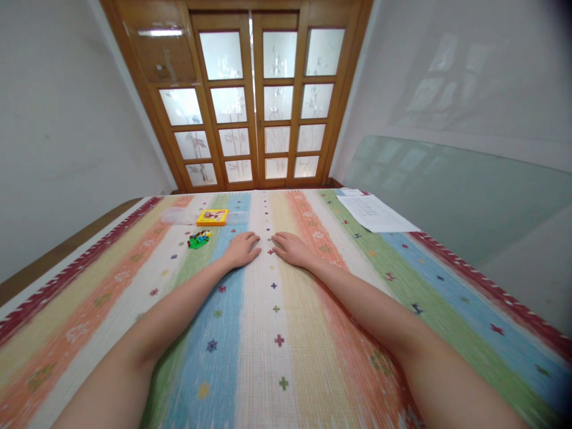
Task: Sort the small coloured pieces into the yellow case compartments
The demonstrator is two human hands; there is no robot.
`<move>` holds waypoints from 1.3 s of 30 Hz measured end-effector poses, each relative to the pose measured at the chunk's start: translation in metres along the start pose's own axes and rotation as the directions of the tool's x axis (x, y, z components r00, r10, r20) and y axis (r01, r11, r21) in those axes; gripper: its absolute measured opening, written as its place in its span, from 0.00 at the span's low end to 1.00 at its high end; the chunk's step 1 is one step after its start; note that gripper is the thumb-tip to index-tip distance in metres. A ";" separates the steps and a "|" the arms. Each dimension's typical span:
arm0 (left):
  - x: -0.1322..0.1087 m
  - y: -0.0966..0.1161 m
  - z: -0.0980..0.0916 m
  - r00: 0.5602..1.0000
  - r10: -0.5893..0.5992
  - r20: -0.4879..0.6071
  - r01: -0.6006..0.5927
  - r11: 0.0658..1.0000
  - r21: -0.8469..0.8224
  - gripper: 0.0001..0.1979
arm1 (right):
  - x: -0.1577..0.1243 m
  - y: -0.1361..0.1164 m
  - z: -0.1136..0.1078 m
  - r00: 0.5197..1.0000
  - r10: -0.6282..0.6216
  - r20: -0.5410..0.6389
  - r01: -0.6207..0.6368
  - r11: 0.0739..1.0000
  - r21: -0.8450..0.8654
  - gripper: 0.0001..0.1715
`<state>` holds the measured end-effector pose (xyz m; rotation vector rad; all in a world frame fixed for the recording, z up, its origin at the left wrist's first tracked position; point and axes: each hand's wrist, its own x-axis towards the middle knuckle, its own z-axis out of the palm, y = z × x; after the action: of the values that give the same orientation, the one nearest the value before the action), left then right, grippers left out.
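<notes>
My left hand (242,249) lies flat on the striped tablecloth (261,345), fingers stretched toward the middle, holding nothing. Facing it across a small gap, my right hand (290,248) also rests flat with its fingers out and nothing in them. To the left of my left hand sits a small pile of colourful pieces (199,239), green, blue, yellow and dark, that look like building bricks. Just behind the pile is a yellow box (213,217) with a printed picture on its top. It appears to lie on or against a clear plastic case (179,215).
White printed sheets (375,213) lie at the far right of the table. A pale glass panel (447,190) leans along the right wall. Beyond the table's far edge stand wooden doors (255,119) with frosted panes. A brown wooden edge (67,244) runs along the left.
</notes>
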<state>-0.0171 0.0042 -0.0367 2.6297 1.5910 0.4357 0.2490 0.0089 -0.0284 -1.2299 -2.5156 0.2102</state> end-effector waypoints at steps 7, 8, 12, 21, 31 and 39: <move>0.018 0.010 0.020 0.986 0.019 0.165 -0.022 1.000 0.017 0.37 | 0.001 -0.003 -0.004 1.000 -0.013 0.017 0.013 0.999 -0.042 0.28; 0.020 0.007 0.020 0.984 0.026 0.175 -0.029 0.999 0.016 0.38 | 0.002 -0.004 -0.005 1.000 -0.007 0.025 0.008 0.999 -0.049 0.28; 0.030 -0.002 0.021 0.982 0.019 0.190 -0.024 0.999 0.026 0.42 | 0.002 -0.008 -0.007 0.999 0.017 0.039 -0.014 0.997 -0.071 0.29; 0.017 0.000 0.021 0.988 -0.021 0.152 0.019 1.000 0.015 0.41 | 0.000 -0.009 -0.005 0.993 0.090 0.082 -0.082 0.992 -0.093 0.33; 0.017 0.000 0.017 0.983 -0.036 0.180 0.034 0.999 0.016 0.41 | 0.002 -0.003 0.001 0.992 0.090 0.091 -0.083 0.993 -0.084 0.34; 0.026 -0.005 0.015 0.982 -0.004 0.190 0.000 1.000 0.024 0.40 | 0.014 0.000 0.002 0.985 0.096 0.144 -0.084 0.993 -0.085 0.37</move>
<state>-0.0068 0.0310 -0.0465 2.5953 1.5485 0.1596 0.2407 0.0200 -0.0270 -1.4087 -2.6183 0.2343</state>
